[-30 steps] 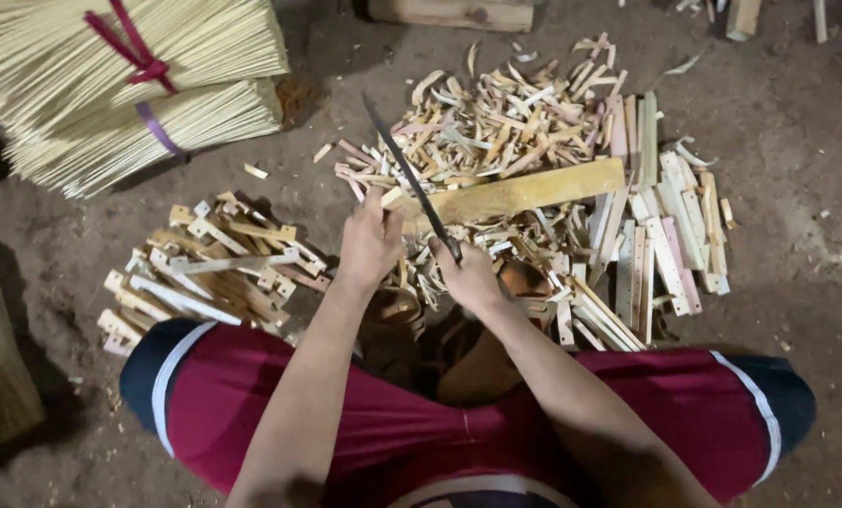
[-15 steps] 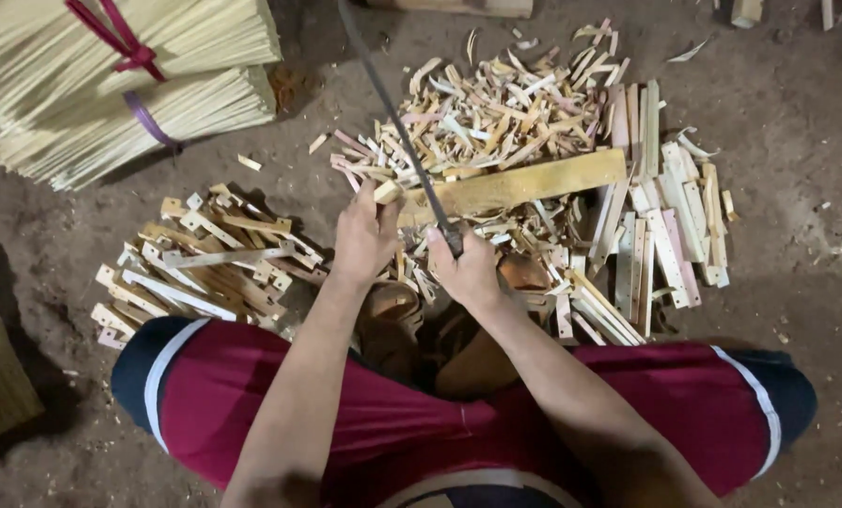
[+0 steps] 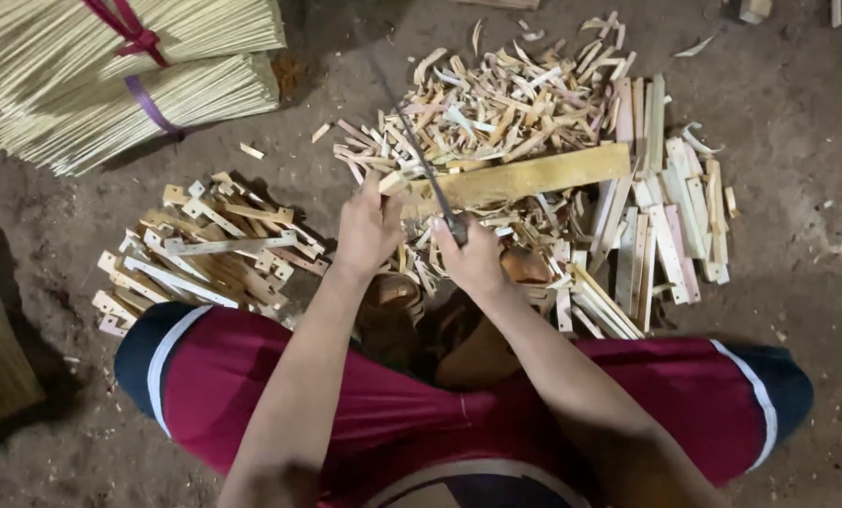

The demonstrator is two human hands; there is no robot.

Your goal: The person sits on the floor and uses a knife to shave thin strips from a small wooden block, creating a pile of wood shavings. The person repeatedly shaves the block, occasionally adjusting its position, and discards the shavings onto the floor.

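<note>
A: Two stick bundles (image 3: pixel 129 75) top left, cut strips (image 3: pixel 204 254) below them. Left hand (image 3: pixel 366 230)?
B: Closed on the near end of the plank (image 3: pixel 524 177).
A: Right hand (image 3: pixel 472 259)?
B: Fisted round the knife (image 3: pixel 428 169) handle, blade on the plank's left end. Scraps (image 3: pixel 515 103) behind, slats (image 3: pixel 665 216) right.
</note>
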